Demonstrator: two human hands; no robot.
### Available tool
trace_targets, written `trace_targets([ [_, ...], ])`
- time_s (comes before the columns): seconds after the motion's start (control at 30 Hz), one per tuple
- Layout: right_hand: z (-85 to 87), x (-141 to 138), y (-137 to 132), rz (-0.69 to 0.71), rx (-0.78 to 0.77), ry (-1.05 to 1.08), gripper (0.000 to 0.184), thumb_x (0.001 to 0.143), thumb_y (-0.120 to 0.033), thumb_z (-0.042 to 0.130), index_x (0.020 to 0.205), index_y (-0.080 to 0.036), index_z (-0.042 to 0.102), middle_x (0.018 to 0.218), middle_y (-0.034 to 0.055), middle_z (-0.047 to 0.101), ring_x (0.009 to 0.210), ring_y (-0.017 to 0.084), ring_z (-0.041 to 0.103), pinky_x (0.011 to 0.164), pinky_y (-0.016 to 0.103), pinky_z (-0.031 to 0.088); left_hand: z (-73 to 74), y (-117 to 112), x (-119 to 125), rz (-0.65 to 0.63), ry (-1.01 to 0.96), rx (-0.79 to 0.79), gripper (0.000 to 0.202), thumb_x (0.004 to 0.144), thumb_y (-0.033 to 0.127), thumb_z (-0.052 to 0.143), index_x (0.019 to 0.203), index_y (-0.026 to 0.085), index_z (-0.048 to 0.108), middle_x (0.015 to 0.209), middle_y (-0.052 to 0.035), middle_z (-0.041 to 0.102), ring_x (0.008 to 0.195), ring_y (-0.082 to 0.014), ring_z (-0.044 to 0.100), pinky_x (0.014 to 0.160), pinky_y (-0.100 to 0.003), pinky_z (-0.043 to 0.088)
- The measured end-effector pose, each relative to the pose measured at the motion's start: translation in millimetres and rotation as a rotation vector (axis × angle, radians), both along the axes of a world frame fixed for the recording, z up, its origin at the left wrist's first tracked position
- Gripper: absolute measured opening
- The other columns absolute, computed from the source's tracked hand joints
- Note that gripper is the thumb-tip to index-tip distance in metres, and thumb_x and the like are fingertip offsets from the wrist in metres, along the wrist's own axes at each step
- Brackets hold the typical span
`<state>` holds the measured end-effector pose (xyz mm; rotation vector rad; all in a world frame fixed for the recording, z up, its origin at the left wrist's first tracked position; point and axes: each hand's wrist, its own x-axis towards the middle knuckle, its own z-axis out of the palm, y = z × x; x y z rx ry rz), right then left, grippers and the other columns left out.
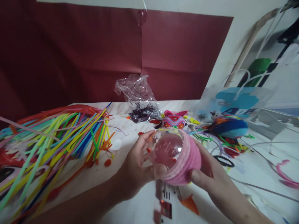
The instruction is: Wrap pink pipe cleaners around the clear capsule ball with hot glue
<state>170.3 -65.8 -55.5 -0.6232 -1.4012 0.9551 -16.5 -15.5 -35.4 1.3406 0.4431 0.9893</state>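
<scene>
Both hands hold one thing up over the white bench (130,214), centre frame: a clear plastic ball w/ fuzzy pink pipe-cleaner wrap (177,157) coiled round its right half, the bare dome facing left w/ pink showing inside. Left hand (137,163) grips the clear side, fingers curled over the top, thumb pressed on the lower front. Right hand (205,169) cups the pink wrapped side from behind and under, thumb on the lower edge of the wrap. Just below the ball, a blurred white-and-red tool (164,202) lies on the bench; can't tell what it is. Far left, a big spread of multicoloured pipe cleaners (53,140). Behind the ball, a crumpled clear plastic bag w/ dark bits (140,99) and a small pink striped craft figure (174,119). To the right, a blue fuzzy ball (230,127) amid loose scraps, well apart from the hands.
</scene>
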Motion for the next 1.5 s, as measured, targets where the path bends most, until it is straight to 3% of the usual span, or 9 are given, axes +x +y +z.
trace_targets([
  [0.27,-6.5,4,-4,-0.307,0.181,-0.386,0.077,0.100,-0.058,0.069,0.148,-0.018,0.025,0.135,0.0062,0.026,0.124,0.017,0.030,0.103,0.010,0.032,7.7,-3,-1,-0.068,0.131,0.018,0.085,0.065,0.026,0.080,0.136,0.023,0.033,0.134,-0.0115,0.051,0.118,-0.0292,0.053,0.101,-0.041,0.042],
  [0.47,-8.5,3,-5,-0.408,0.251,-0.513,0.073,0.103,-0.058,0.063,0.150,-0.018,0.024,0.135,0.0076,0.025,0.125,0.022,0.028,0.112,0.022,0.023,11.9,-8,-1,-0.022,0.210,0.112,0.078,0.069,0.018,0.073,0.135,0.023,0.032,0.134,-0.0114,0.050,0.120,-0.0289,0.052,0.100,-0.040,0.044],
  [0.6,-3.6,5,-5,-0.451,0.428,-0.624,0.063,0.108,-0.049,0.056,0.151,-0.017,0.022,0.135,0.0105,0.024,0.125,0.026,0.027,0.113,0.033,0.021,17.8,-7,-4,-0.040,0.257,0.196,0.081,0.067,0.018,0.074,0.137,0.022,0.032,0.136,-0.0109,0.049,0.123,-0.0290,0.048,0.105,-0.041,0.040],
  [0.83,0.8,-1,-6,-0.514,0.585,-0.737,0.053,0.111,-0.043,0.049,0.152,-0.026,0.020,0.136,0.0120,0.021,0.125,0.033,0.023,0.107,0.046,0.029,16.3,-10,-3,0.086,0.266,0.235,0.065,0.069,0.022,0.071,0.125,0.024,0.039,0.122,-0.0072,0.058,0.115,-0.0250,0.055,0.093,-0.031,0.048],
  [0.93,-2.3,-2,-13,-0.450,0.454,-0.696,0.058,0.111,-0.045,0.050,0.153,-0.028,0.016,0.139,0.0090,0.015,0.128,0.031,0.017,0.101,0.041,0.041,11.0,-13,-2,0.148,0.273,0.370,0.077,0.066,0.018,0.071,0.132,0.024,0.032,0.131,-0.0072,0.053,0.120,-0.0248,0.053,0.101,-0.031,0.043],
  [1.07,-8.7,-4,-20,-0.247,0.171,-0.407,0.079,0.104,-0.063,0.057,0.153,-0.027,0.007,0.140,0.0062,0.014,0.128,0.028,0.019,0.086,0.025,0.054,4.6,-18,-1,0.281,0.298,0.608,0.086,0.061,0.016,0.073,0.135,0.024,0.030,0.136,-0.0077,0.048,0.123,-0.0268,0.049,0.106,-0.034,0.038],
  [1.2,-12.8,-6,-13,-0.259,0.083,-0.310,0.087,0.095,-0.070,0.067,0.150,-0.023,0.019,0.137,0.0079,0.021,0.125,0.030,0.025,0.104,0.037,0.039,3.0,-20,1,0.300,0.271,0.645,0.083,0.058,0.013,0.073,0.132,0.024,0.036,0.136,-0.0075,0.048,0.126,-0.0291,0.045,0.107,-0.037,0.037],
  [1.33,-15.3,1,-6,-0.303,0.311,-0.511,0.077,0.103,-0.057,0.063,0.152,-0.021,0.016,0.136,0.0108,0.021,0.120,0.031,0.033,0.114,0.042,0.016,6.4,-19,-1,0.179,0.253,0.468,0.071,0.064,0.024,0.076,0.125,0.026,0.039,0.131,-0.0079,0.054,0.123,-0.0307,0.049,0.089,-0.034,0.052],
  [1.5,-15.0,8,-4,-0.320,0.426,-0.594,0.072,0.105,-0.047,0.061,0.152,-0.018,0.015,0.136,0.0138,0.020,0.120,0.033,0.032,0.113,0.046,0.016,8.4,-16,-7,0.195,0.285,0.537,0.072,0.064,0.026,0.078,0.124,0.023,0.039,0.126,-0.0097,0.057,0.117,-0.0299,0.054,0.090,-0.035,0.051],
])
